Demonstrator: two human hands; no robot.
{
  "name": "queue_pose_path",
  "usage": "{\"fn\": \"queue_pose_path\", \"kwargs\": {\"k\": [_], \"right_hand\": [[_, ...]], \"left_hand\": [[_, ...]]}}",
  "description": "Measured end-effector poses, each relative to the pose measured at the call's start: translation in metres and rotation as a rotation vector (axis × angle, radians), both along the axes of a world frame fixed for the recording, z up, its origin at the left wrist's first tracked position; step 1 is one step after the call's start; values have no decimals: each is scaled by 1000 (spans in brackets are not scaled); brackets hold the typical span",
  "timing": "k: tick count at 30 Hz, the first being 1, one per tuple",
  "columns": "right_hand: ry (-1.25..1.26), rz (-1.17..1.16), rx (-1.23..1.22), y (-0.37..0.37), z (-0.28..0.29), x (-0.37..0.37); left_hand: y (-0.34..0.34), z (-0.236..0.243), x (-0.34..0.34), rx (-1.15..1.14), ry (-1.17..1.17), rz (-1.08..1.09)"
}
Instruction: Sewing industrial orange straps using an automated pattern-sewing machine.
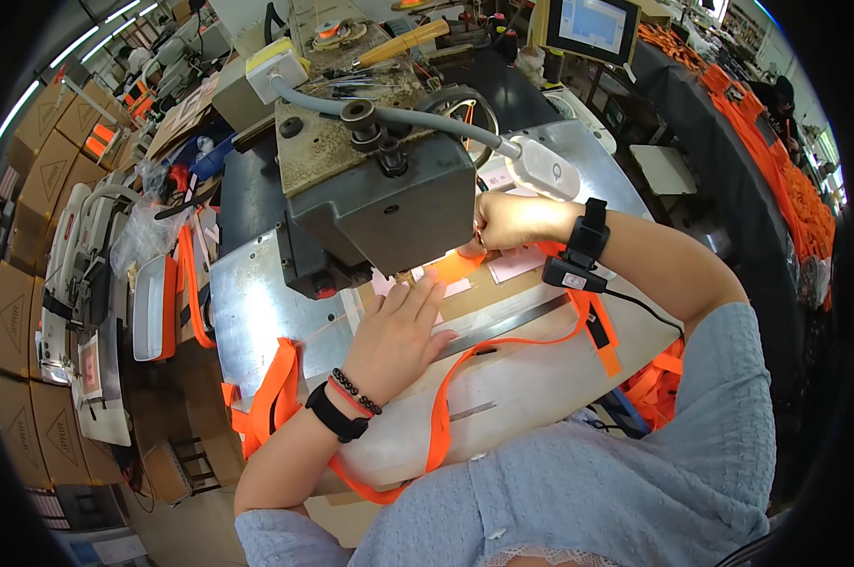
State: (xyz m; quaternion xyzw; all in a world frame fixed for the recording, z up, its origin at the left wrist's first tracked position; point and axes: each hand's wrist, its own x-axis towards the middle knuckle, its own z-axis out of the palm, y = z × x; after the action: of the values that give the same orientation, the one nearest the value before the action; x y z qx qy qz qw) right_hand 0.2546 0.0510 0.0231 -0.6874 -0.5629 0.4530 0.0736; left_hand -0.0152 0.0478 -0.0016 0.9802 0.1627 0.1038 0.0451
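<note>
- The left hand lies flat, its fingers stretched open and pressing on the metal tabletop just in front of the sewing machine head. The fingertips are very near the needle zone (the needle itself is hidden under the head), so a small slide forward can bring them under it.
- The right hand is closed, pinching the end of the orange webbing strap beside the head. If this pinch goes loose while the machine stitches, I judge that the strap can turn and the seam can run crooked.
- The strap runs from under the head across the tabletop, goes below the right wrist and then loops down over the front edge toward the person's body. This hanging loop can catch on the edge or on the sleeve and pull the end out of position.
- A black device with a cable sits on the right wrist; the cable hangs near the strap and may tangle with it.
- The flexible lamp stands just above the right hand, so lifting the hand fast can knock it.
- The bead bracelets on the left wrist are well apart from the head, so they bring little risk.
</note>
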Motion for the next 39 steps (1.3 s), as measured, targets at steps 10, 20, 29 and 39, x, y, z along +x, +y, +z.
{"fn": "queue_pose_path", "kwargs": {"k": [10, 20, 29, 39], "right_hand": [[68, 19, 119, 2, -29, 5], [-419, 247, 397, -31, 12, -11], [-240, 563, 975, -133, -2, -77], [202, 606, 314, -125, 46, -17]], "left_hand": [[2, -2, 2, -51, -3, -3], [13, -4, 7, -62, -42, -11], [17, -9, 6, -89, -74, -34], [19, -6, 6, -113, -53, -52]]}}
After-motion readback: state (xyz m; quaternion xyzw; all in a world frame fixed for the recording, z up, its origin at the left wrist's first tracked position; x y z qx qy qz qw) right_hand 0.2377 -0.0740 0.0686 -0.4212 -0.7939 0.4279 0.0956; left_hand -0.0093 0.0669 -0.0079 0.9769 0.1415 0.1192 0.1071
